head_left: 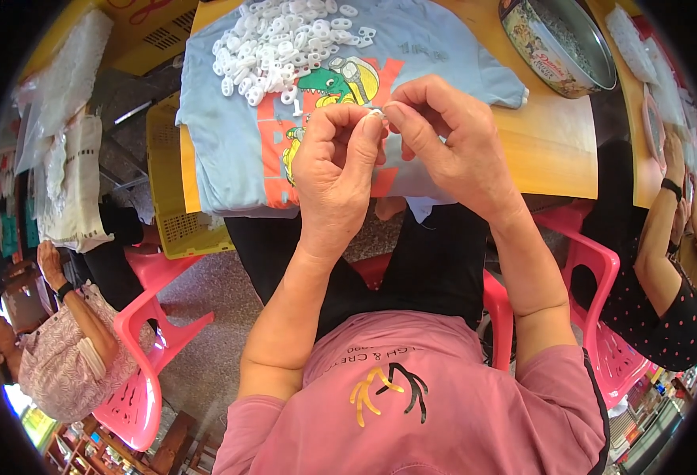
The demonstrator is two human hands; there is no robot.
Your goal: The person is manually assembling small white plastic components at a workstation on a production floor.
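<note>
Above the near edge of the cloth, my two hands meet fingertip to fingertip. A small white plastic piece (377,113) is pinched between the thumb and forefinger of my left hand (334,162). My right hand (455,142) pinches right against it; what its fingertips hold is too small to make out. Beyond them lies a heap of small white oval plastic pieces with holes (273,43), spread on a light blue printed shirt (222,150). One narrow white piece (298,108) lies apart from the heap, close to my left hand.
An open round tin (550,55) with a mass of tiny grey metallic bits stands at the right on the wooden table (558,150). A yellow plastic crate (166,158) is left of the table. Other people sit on pink chairs (155,340) at both sides.
</note>
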